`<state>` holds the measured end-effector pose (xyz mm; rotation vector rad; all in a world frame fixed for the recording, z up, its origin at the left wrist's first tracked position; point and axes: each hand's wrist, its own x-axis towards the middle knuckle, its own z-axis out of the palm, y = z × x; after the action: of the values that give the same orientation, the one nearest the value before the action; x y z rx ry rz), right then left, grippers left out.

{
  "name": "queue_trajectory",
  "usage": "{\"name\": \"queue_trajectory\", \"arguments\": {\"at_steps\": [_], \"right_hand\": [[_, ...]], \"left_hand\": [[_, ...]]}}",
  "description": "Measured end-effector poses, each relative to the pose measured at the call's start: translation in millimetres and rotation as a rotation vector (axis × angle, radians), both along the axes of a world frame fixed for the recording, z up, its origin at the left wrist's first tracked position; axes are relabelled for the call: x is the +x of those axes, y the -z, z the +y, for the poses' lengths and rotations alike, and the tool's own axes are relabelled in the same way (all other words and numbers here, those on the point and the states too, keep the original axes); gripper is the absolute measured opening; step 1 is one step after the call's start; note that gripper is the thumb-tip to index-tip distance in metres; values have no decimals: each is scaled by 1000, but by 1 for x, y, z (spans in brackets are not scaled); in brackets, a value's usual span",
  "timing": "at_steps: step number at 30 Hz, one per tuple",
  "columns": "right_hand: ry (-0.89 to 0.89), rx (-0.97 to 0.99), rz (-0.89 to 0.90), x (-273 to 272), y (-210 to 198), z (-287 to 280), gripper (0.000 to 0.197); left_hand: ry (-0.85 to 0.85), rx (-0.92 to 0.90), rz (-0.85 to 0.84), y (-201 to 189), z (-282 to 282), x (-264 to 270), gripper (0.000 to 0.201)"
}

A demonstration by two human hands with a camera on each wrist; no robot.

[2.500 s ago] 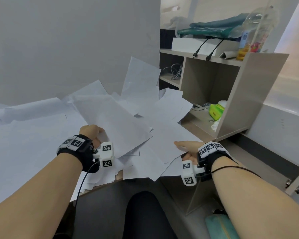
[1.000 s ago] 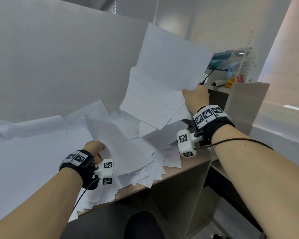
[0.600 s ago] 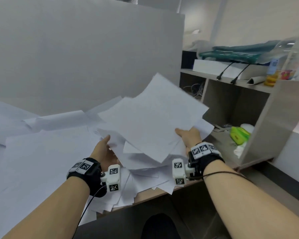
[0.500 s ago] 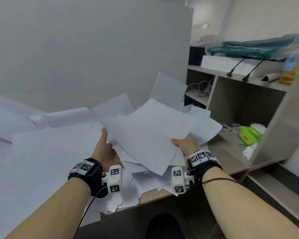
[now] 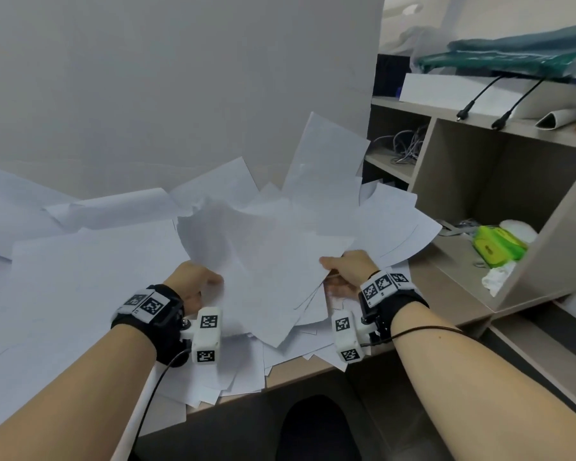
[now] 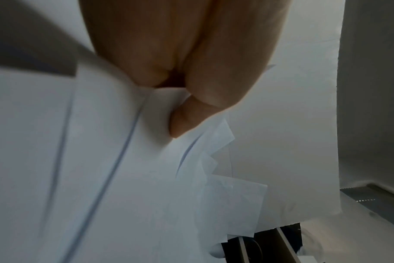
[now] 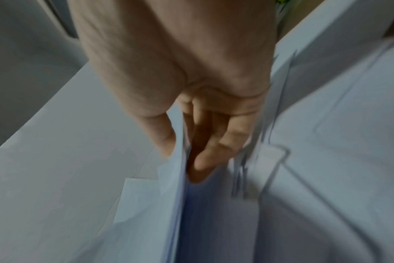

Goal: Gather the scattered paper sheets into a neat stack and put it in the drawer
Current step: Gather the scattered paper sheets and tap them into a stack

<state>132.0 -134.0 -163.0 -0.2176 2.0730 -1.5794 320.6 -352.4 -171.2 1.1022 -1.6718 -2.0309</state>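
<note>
Many white paper sheets [image 5: 90, 281] lie scattered and overlapping across the desk [image 5: 446, 294]. A loose, uneven bundle of sheets [image 5: 266, 261] is held just above the pile, between my two hands. My left hand [image 5: 210, 281] grips the bundle's left edge, and the left wrist view shows the thumb and fingers [image 6: 184, 122] pinching paper [image 6: 101, 178]. My right hand [image 5: 330, 271] holds the right edge. In the right wrist view its thumb lies on one side of the sheets [image 7: 146, 204] and its fingers [image 7: 205, 160] on the other. I cannot make out a drawer.
A grey partition wall [image 5: 180, 94] stands behind the desk. To the right is a beige shelf unit [image 5: 546, 261] holding a green object [image 5: 499, 244], white tissue, cables and plugs. Some sheets overhang the desk's front edge [image 5: 313, 367]. A dark seat [image 5: 313, 424] is below.
My right hand brought its raised sheets down from the right to the middle. My left hand went from lying flat against the sheets to gripping their left edge. The bundle now hangs lower.
</note>
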Motion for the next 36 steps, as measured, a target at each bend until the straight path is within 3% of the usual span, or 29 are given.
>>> {"name": "queue_trajectory", "arguments": {"at_steps": [5,9,12,16,19,24,26,29,31,36], "right_hand": [[406,116,131,-45,-8,49,36],[565,214,134,-70,-8,88,55],[544,195,102,-94,-5,96,65],[542,10,58,-116,-3,85,40],[489,-87,2,-118,-3,69,45],[429,-32,-53,-117,-2,53,33],[484,-26,60,-122,-2,49,31],[539,17,310,-121,-2,35,8],[544,95,405,-122,1,24,16],[301,309,254,-128,9,12,19]], "left_hand": [[14,-11,129,-5,-6,-1,27],[-5,-10,208,-11,-5,-15,30],[-18,-3,242,-13,-4,-33,31],[-43,30,261,-12,-10,-54,32],[-47,44,284,-10,-17,-62,31],[-67,64,302,-6,-28,-63,31],[-70,64,304,-5,-34,-62,32],[-80,61,298,-4,-39,-62,31],[-87,68,295,-2,-41,-63,29],[-104,82,277,4,-45,-65,31]]}}
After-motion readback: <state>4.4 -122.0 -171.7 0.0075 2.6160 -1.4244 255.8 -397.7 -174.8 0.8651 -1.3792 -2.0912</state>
